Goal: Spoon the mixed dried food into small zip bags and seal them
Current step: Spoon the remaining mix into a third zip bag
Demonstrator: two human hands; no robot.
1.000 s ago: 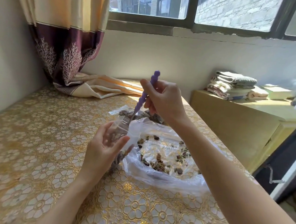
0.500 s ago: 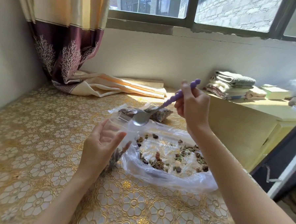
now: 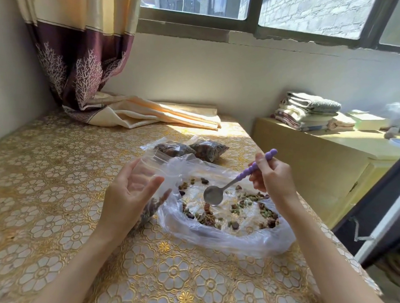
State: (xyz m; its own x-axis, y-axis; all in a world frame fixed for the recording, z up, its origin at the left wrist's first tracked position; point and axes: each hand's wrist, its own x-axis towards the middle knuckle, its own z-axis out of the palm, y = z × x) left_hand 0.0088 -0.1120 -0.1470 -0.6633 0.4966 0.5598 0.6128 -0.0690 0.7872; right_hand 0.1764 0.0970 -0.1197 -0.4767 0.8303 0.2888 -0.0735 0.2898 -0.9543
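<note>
left hand (image 3: 128, 198): holds small zip bag (image 3: 151, 172) upright, mouth up | right hand (image 3: 270, 178): pinches spoon (image 3: 234, 183) handle, bowl down over dried food (image 3: 226, 210) in large clear bag (image 3: 224, 236), between both hands

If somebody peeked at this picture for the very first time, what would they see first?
Probably the spoon with the bumpy purple handle, pinched in the right hand, its bowl low over the big clear plastic bag of mixed dried food spread on the gold flowered tablecloth. Next, the left hand holding a small clear zip bag open beside it.
</note>
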